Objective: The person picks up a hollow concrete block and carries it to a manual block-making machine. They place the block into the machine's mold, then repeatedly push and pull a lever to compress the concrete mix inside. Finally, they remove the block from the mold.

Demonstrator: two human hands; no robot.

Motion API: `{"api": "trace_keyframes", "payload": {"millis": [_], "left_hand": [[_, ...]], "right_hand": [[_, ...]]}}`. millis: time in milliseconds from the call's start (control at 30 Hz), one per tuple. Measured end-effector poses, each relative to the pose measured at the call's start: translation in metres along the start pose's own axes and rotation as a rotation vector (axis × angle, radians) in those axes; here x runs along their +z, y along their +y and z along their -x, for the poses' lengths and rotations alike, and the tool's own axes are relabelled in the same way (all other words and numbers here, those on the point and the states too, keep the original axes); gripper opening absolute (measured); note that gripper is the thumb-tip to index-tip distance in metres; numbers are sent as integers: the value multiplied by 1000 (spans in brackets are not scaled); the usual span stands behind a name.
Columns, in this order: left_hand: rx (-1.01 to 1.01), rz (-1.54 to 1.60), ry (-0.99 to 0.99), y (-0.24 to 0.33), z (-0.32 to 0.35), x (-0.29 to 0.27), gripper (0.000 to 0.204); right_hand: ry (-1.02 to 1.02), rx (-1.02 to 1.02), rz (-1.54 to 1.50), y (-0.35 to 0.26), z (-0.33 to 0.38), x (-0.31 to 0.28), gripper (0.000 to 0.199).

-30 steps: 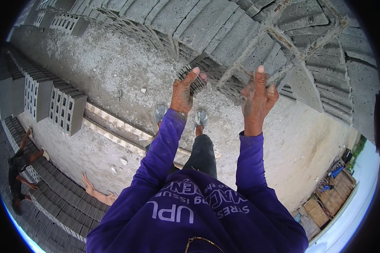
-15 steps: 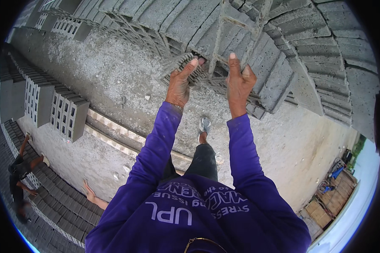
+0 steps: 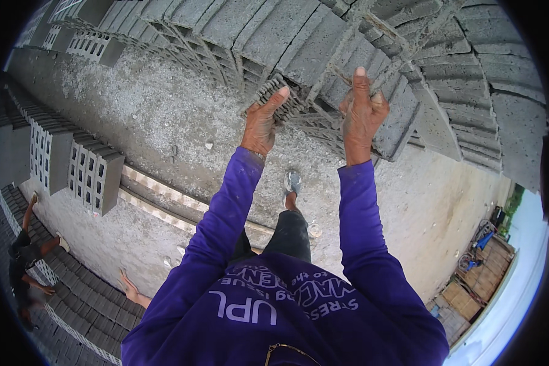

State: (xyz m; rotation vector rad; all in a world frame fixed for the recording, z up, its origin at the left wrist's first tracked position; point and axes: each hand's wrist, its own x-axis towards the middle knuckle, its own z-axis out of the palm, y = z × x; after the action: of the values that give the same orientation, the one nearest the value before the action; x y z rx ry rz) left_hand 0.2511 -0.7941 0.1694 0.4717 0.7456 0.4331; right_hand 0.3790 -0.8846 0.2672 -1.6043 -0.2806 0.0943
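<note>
In front of the block stack, my left hand (image 3: 263,125) is closed round a ribbed grey piece (image 3: 285,97), thumb up and fingers hidden beneath. My right hand (image 3: 362,119) is farther right, its fingers curled round a bar of a cement-caked frame (image 3: 343,74). The frame's long bars and short crosspieces slant up and to the right over the blocks. I cannot tell whether the ribbed piece and the frame are joined. Right behind both hands stand stacked grey hollow concrete blocks (image 3: 305,55).
More hollow blocks (image 3: 94,180) stand in a row at the left. Long pale strips (image 3: 158,204) lie on the dusty concrete floor (image 3: 140,110). Another person (image 3: 27,256) is at the far left by dark rows of blocks. A bicycle (image 3: 473,259) stands at the far right.
My right hand has moved to the right, and the frame leans farther right with it. My left hand has hardly shifted. Its ribbed piece now shows more to the right of the thumb.
</note>
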Motion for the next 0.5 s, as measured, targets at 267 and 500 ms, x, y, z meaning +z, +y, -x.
{"api": "trace_keyframes", "payload": {"millis": [267,500], "left_hand": [[-72,22,11,-26,38,-46,30],[-92,105,149,-41,108,-71,21]], "right_hand": [[-62,153,78,-53,67,-58,35],[-601,585,397,-65,147,-130,18]]}}
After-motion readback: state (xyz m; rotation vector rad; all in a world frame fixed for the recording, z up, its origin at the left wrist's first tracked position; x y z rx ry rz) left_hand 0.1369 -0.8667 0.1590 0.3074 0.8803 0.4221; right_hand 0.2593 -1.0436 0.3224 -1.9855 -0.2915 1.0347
